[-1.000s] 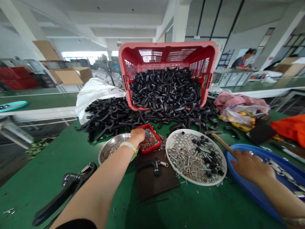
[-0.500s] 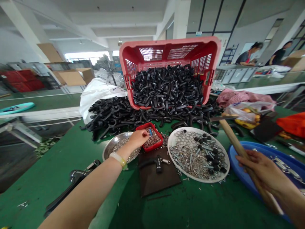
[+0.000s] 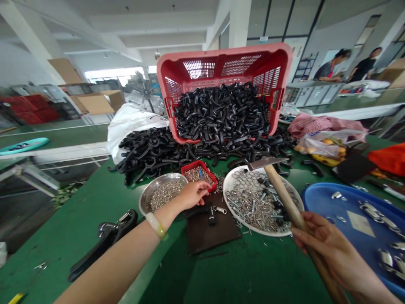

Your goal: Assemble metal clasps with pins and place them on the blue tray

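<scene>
My right hand (image 3: 325, 245) is wrapped round the wooden handle of a hammer (image 3: 283, 196), its metal head over the white plate (image 3: 226, 185). My left hand (image 3: 196, 194) is pinched near the front edge of the small red tray (image 3: 210, 173), which holds small pins. Whatever sits between those fingertips is too small to make out. Just below this hand, a black curved handle piece (image 3: 211, 219) lies on a dark square plate (image 3: 213, 238). A coil spring (image 3: 220, 210) sticks out at its right side.
A metal bowl (image 3: 144, 196) of small parts stands left of the red tray. Behind, a red basket (image 3: 224, 55) tips towards me above piled black handles (image 3: 152, 147). At right lies a blue tray (image 3: 344, 198) with metal pieces. Assembled black parts (image 3: 104, 245) lie at left.
My left hand has moved from over the red tray towards me, nearer the black handle piece. My right hand has brought the hammer leftwards, its head now over the white plate.
</scene>
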{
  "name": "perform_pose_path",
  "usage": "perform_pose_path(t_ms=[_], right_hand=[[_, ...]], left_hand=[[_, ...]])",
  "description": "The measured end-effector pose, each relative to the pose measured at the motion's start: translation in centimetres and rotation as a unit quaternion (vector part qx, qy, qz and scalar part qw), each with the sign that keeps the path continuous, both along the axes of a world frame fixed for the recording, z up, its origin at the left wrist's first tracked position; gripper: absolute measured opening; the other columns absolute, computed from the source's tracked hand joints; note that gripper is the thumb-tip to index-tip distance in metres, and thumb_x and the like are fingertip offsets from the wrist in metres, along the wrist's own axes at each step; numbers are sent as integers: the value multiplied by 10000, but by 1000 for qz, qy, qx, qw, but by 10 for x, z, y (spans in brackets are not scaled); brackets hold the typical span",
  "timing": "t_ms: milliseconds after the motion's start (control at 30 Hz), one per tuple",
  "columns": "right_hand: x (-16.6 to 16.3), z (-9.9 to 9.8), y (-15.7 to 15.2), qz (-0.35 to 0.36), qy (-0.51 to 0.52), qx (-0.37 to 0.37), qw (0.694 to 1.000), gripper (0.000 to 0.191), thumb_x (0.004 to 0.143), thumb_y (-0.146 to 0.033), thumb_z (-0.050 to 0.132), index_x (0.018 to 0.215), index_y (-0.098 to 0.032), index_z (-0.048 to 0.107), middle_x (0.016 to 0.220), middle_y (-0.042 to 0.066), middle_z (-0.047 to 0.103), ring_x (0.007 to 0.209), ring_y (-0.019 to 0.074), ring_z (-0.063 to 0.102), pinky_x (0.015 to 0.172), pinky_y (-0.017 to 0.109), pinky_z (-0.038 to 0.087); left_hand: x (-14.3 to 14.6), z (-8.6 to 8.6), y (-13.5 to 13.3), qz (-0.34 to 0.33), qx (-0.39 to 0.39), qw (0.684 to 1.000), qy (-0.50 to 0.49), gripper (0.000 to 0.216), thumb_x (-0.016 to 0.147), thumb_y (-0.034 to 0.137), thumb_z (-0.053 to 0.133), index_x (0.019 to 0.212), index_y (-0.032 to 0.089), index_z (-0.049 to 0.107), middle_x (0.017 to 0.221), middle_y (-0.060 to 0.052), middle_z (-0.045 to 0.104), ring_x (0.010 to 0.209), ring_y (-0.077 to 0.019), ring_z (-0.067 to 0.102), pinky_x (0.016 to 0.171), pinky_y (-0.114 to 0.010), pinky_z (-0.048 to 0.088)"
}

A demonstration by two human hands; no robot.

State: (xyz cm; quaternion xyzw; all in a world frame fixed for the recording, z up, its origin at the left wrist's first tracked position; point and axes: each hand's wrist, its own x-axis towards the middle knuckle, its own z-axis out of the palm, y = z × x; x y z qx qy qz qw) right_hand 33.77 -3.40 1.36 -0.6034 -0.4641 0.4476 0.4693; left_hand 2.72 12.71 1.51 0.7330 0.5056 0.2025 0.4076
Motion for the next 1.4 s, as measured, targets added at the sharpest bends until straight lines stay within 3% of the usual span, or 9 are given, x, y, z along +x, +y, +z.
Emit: perform_pose_path(t_ms=[167, 300, 533, 833, 1033, 1133, 1233, 1333, 1400], right_hand=[[3, -9, -5, 11, -45, 8, 999, 448, 709, -425, 646, 1007, -182, 415, 634, -11, 551, 560, 142, 517, 481, 235, 438], [2, -8, -8, 9, -63, 11, 998, 458, 707, -441, 642, 1004, -172, 422, 633, -5, 557, 560, 143, 527, 479, 231, 445], [6, -14, -9, -10, -87, 13, 996, 494, 680, -449, 659, 1015, -172, 426, 645, 1, 567, 563, 153, 540, 484, 242, 451], [6, -14, -10, -24, -94, 17, 995, 497, 639, -450, 678, 991, -174, 461, 651, 11, 580, 548, 164, 555, 472, 253, 464], [-3, -12, -15, -13, -168, 59, 984, 470, 681, -465, 627, 1024, -184, 471, 847, 51, 633, 706, 198, 618, 559, 252, 525], [-10, -11, -17, 26, -271, 115, 955, 394, 739, -427, 584, 1049, -200, 497, 886, 42, 647, 745, 194, 630, 604, 245, 536], [-24, -11, -17, 37, -398, 231, 887, 364, 805, -340, 521, 1146, -217, 486, 990, 51, 635, 837, 191, 624, 694, 250, 535], [-41, -16, -13, 52, -489, 317, 811, 438, 849, -230, 430, 1285, -214, 389, 1093, 77, 593, 931, 198, 597, 770, 286, 522], [-51, -18, -8, 69, -543, 325, 771, 463, 840, -155, 370, 1299, -218, 389, 1052, 78, 609, 821, 194, 626, 664, 285, 547]], left_hand=[[8, -6, -21, -25, 124, 984, 122, 192, 798, 346, 492, 836, 217, 629, 744, 10, 671, 609, -124, 610, 626, -233, 419], [11, -11, -24, 2, 167, 968, 189, 180, 776, 379, 531, 808, 253, 656, 844, 13, 683, 767, -161, 607, 653, -242, 399], [12, -11, -29, 49, 157, 968, 192, 236, 799, 407, 492, 865, 240, 646, 872, 6, 678, 775, -156, 603, 629, -239, 394], [16, -8, -38, 3, 248, 937, 246, 155, 799, 360, 522, 803, 248, 629, 845, 22, 659, 779, -153, 576, 638, -250, 379], [14, -18, -48, -25, 313, 923, 221, 238, 846, 356, 446, 787, 222, 635, 812, -20, 656, 815, -173, 544, 727, -301, 398], [2, -22, -52, -46, 304, 935, 175, 282, 856, 385, 414, 961, 233, 627, 964, -24, 652, 898, -170, 543, 824, -321, 398], [-12, -26, -58, -75, 288, 940, 169, 561, 766, 518, 493, 1223, 192, 474, 1177, -75, 560, 1052, -215, 487, 909, -362, 375], [-18, -31, -64, -54, 269, 943, 186, 722, 629, 616, 575, 1200, 182, 490, 1182, -92, 540, 1061, -251, 476, 916, -391, 374], [-17, -33, -66, -18, 268, 944, 190, 669, 601, 631, 582, 1106, 193, 555, 1118, -79, 562, 1009, -246, 496, 884, -383, 395]])
